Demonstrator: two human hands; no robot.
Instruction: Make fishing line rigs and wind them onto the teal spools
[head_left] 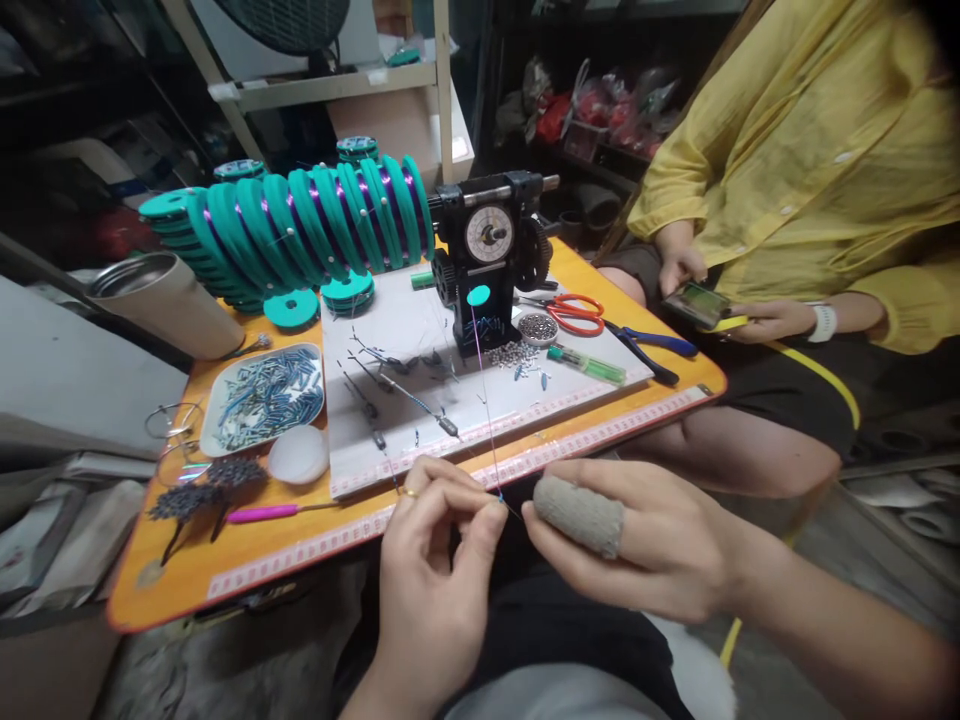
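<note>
My left hand [435,560] is pinched shut on a thin purple line [484,400] at the near edge of the orange table [247,560]. The line runs up to the black winding machine [487,265] with a round dial. My right hand [637,535] is closed just right of the pinch, its forefinger in a grey cloth cot [579,515]; it seems to pinch the same line's end. A row of teal spools [300,225] stands left of the machine. Small rigs and beads lie on the white board [420,320].
A tray of bluish tubes [262,395], a steel cup [169,300], orange scissors [577,312], blue-handled pliers [649,345] and a green tool [586,364] lie around. A person in a yellow shirt [810,150] sits on the right holding a phone [701,305].
</note>
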